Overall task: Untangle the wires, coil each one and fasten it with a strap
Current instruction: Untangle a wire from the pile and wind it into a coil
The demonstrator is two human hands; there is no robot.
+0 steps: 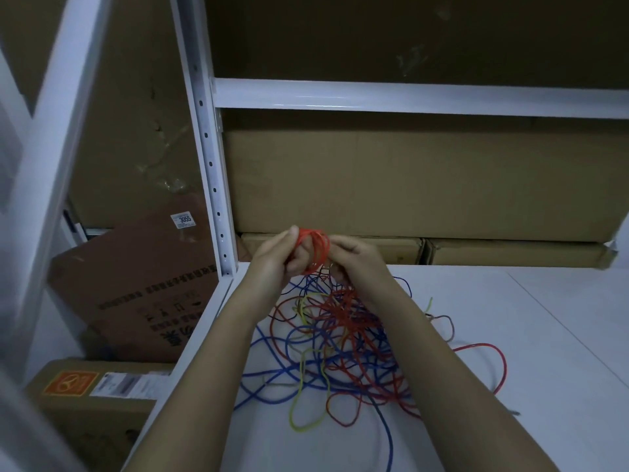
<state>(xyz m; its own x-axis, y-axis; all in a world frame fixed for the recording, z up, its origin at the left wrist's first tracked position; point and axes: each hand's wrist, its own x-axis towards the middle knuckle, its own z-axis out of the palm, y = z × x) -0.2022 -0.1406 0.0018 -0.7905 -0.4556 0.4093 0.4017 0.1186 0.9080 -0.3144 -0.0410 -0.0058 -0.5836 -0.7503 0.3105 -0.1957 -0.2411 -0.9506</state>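
I'm gripping the red coil [315,248] with both hands, left hand [277,258] and right hand [354,258]. Its tail is running into the tangle [340,345] on the desk [544,335]; pulling risks tightening knots.

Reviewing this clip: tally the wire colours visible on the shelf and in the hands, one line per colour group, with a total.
Red coil, held by left hand and right hand: 1
Red wire in tangle: 1 colour group
Blue wire: 1 colour group
Yellow wire: 1 colour group
Total: 4 groups; strands per colour cannot be counted.
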